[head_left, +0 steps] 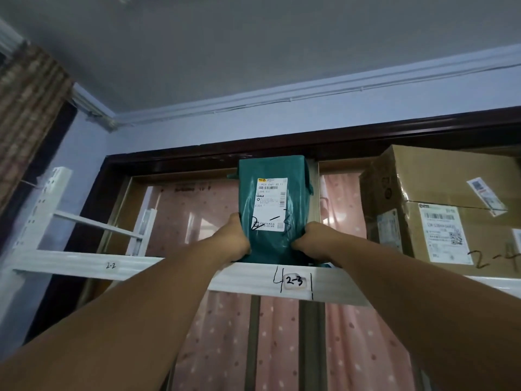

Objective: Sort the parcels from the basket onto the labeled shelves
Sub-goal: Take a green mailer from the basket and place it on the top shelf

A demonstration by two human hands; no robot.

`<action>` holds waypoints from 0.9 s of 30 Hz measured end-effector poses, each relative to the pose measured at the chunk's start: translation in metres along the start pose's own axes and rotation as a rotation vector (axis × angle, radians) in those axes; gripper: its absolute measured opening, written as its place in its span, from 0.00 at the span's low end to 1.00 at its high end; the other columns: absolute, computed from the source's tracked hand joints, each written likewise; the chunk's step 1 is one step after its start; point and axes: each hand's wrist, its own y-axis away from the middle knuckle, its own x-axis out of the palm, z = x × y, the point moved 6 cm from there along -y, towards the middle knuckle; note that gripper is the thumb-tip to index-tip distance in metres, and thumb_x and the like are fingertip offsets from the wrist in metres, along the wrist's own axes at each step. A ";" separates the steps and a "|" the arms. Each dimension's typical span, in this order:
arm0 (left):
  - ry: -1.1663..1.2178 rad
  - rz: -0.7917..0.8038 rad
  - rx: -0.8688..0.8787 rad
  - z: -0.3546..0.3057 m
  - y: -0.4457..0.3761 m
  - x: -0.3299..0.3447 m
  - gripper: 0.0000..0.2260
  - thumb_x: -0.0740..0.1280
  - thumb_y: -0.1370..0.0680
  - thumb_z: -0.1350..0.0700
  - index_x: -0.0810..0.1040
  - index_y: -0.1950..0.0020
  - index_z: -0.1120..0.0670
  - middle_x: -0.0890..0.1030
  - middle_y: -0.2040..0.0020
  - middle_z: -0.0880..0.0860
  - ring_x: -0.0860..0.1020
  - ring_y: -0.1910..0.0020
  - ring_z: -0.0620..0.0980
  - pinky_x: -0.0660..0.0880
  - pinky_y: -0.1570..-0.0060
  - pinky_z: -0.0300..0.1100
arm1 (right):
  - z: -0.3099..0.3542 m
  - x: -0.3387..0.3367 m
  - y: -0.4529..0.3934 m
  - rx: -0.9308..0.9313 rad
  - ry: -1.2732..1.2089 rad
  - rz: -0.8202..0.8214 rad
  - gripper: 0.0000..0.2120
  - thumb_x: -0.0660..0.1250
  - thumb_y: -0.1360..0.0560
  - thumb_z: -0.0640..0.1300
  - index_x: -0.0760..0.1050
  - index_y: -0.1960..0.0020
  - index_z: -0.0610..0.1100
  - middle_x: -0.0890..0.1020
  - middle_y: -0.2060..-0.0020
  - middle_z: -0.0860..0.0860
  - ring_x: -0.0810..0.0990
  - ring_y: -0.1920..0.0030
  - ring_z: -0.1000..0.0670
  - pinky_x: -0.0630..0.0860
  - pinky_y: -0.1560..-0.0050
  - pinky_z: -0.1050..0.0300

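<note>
Head view showed both hands clamping a green parcel (273, 210) upright. Left hand (231, 240) and right hand (315, 241) gripped its lower edges, directly above the "2-3" label (294, 281).

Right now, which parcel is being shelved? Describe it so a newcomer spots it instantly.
Find the white top shelf across the doorway, then its handwritten 2-3 label. Standing upright just above it is a green plastic mailer, gripped at its lower edge by the left hand and right hand. Its neighbours to the right are brown cardboard boxes.
</note>
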 end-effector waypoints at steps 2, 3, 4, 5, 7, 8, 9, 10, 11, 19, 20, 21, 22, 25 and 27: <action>0.001 0.019 -0.008 0.003 -0.001 0.001 0.43 0.74 0.24 0.66 0.52 0.18 0.48 0.78 0.44 0.55 0.79 0.53 0.54 0.79 0.58 0.45 | 0.000 -0.002 0.003 -0.008 -0.008 -0.014 0.10 0.70 0.22 0.41 0.76 0.42 0.40 0.81 0.53 0.44 0.82 0.55 0.45 0.79 0.60 0.56; 0.016 0.030 -0.005 0.003 -0.002 0.001 0.45 0.75 0.25 0.67 0.51 0.17 0.48 0.78 0.40 0.57 0.80 0.49 0.56 0.82 0.53 0.47 | 0.001 -0.003 0.004 -0.009 -0.019 -0.020 0.09 0.70 0.22 0.41 0.75 0.44 0.40 0.80 0.55 0.45 0.81 0.58 0.46 0.77 0.64 0.58; 0.026 0.038 -0.007 0.003 -0.002 0.002 0.46 0.75 0.26 0.67 0.51 0.17 0.48 0.78 0.38 0.57 0.81 0.46 0.58 0.83 0.48 0.50 | 0.002 -0.003 0.007 -0.009 -0.029 -0.021 0.09 0.70 0.21 0.41 0.75 0.43 0.40 0.80 0.56 0.45 0.80 0.59 0.46 0.76 0.66 0.59; 0.031 0.040 -0.010 0.003 -0.002 0.002 0.46 0.75 0.26 0.67 0.52 0.18 0.49 0.78 0.37 0.58 0.80 0.44 0.59 0.83 0.45 0.52 | 0.003 -0.003 0.008 -0.007 -0.035 -0.020 0.10 0.70 0.21 0.41 0.76 0.43 0.39 0.80 0.56 0.45 0.81 0.58 0.46 0.76 0.65 0.58; 0.026 0.023 -0.010 0.003 -0.001 0.001 0.43 0.75 0.26 0.66 0.54 0.19 0.50 0.79 0.38 0.58 0.80 0.44 0.59 0.82 0.45 0.52 | 0.003 -0.003 0.009 0.000 -0.045 -0.007 0.12 0.70 0.21 0.42 0.76 0.40 0.38 0.81 0.53 0.43 0.82 0.55 0.44 0.79 0.60 0.56; 0.025 0.007 -0.006 0.003 0.000 -0.001 0.41 0.74 0.26 0.65 0.56 0.19 0.51 0.79 0.39 0.57 0.81 0.45 0.59 0.82 0.47 0.51 | 0.004 -0.003 0.011 0.003 -0.053 -0.002 0.14 0.70 0.21 0.43 0.76 0.38 0.38 0.81 0.52 0.44 0.82 0.55 0.45 0.80 0.57 0.55; 0.030 -0.007 -0.006 0.002 0.000 -0.002 0.40 0.74 0.26 0.64 0.57 0.20 0.52 0.80 0.41 0.57 0.81 0.46 0.58 0.82 0.49 0.50 | 0.005 -0.004 0.014 0.002 -0.067 -0.001 0.15 0.71 0.21 0.44 0.76 0.37 0.38 0.80 0.53 0.45 0.81 0.56 0.46 0.80 0.55 0.53; 0.047 -0.021 -0.012 0.002 0.000 -0.002 0.38 0.73 0.25 0.63 0.57 0.21 0.52 0.80 0.42 0.57 0.81 0.48 0.57 0.82 0.50 0.50 | 0.006 -0.006 0.017 -0.004 -0.078 -0.005 0.17 0.71 0.21 0.45 0.75 0.35 0.38 0.79 0.54 0.46 0.79 0.57 0.47 0.79 0.54 0.53; 0.055 -0.037 -0.023 0.001 0.002 -0.004 0.38 0.72 0.25 0.61 0.56 0.20 0.51 0.80 0.42 0.57 0.81 0.49 0.57 0.81 0.52 0.49 | 0.008 -0.009 0.021 -0.015 -0.088 -0.010 0.19 0.71 0.20 0.47 0.74 0.34 0.39 0.78 0.54 0.46 0.78 0.56 0.47 0.78 0.54 0.52; -0.203 -0.116 -0.111 -0.009 0.018 -0.013 0.45 0.72 0.33 0.39 0.56 0.21 0.48 0.67 0.24 0.58 0.71 0.28 0.65 0.73 0.31 0.60 | 0.015 -0.040 0.054 -0.079 -0.155 -0.012 0.29 0.66 0.17 0.54 0.64 0.23 0.39 0.76 0.35 0.43 0.71 0.47 0.47 0.70 0.47 0.53; -0.239 -0.114 -0.118 -0.018 0.034 -0.017 0.40 0.74 0.30 0.41 0.59 0.23 0.50 0.69 0.27 0.58 0.73 0.31 0.63 0.73 0.32 0.55 | 0.015 -0.044 0.058 -0.091 -0.159 -0.009 0.29 0.66 0.17 0.53 0.65 0.23 0.39 0.76 0.36 0.43 0.71 0.47 0.47 0.70 0.46 0.54; -0.269 -0.114 -0.115 -0.026 0.045 -0.020 0.32 0.75 0.25 0.46 0.63 0.26 0.51 0.73 0.33 0.57 0.75 0.35 0.60 0.74 0.37 0.50 | 0.015 -0.048 0.060 -0.108 -0.149 -0.013 0.28 0.66 0.17 0.52 0.64 0.23 0.39 0.76 0.34 0.42 0.73 0.45 0.46 0.71 0.44 0.54; -0.296 -0.118 -0.120 -0.032 0.049 -0.022 0.24 0.74 0.21 0.52 0.66 0.30 0.52 0.75 0.42 0.55 0.76 0.42 0.57 0.73 0.43 0.45 | 0.016 -0.052 0.061 -0.127 -0.140 -0.018 0.29 0.67 0.17 0.51 0.64 0.23 0.39 0.76 0.32 0.42 0.75 0.42 0.44 0.71 0.41 0.54; -0.419 -0.153 -0.102 -0.047 0.060 -0.031 0.29 0.73 0.21 0.61 0.64 0.23 0.58 0.76 0.35 0.59 0.75 0.42 0.57 0.72 0.47 0.43 | 0.011 -0.063 0.054 -0.159 -0.087 -0.024 0.32 0.69 0.19 0.54 0.62 0.23 0.39 0.76 0.31 0.43 0.76 0.33 0.40 0.72 0.42 0.52; -0.446 -0.171 -0.124 -0.054 0.072 -0.035 0.43 0.76 0.24 0.59 0.54 0.17 0.55 0.66 0.22 0.62 0.75 0.32 0.62 0.75 0.39 0.48 | 0.008 -0.072 0.054 -0.180 -0.046 -0.022 0.33 0.69 0.19 0.56 0.63 0.24 0.39 0.78 0.37 0.43 0.78 0.42 0.42 0.72 0.48 0.53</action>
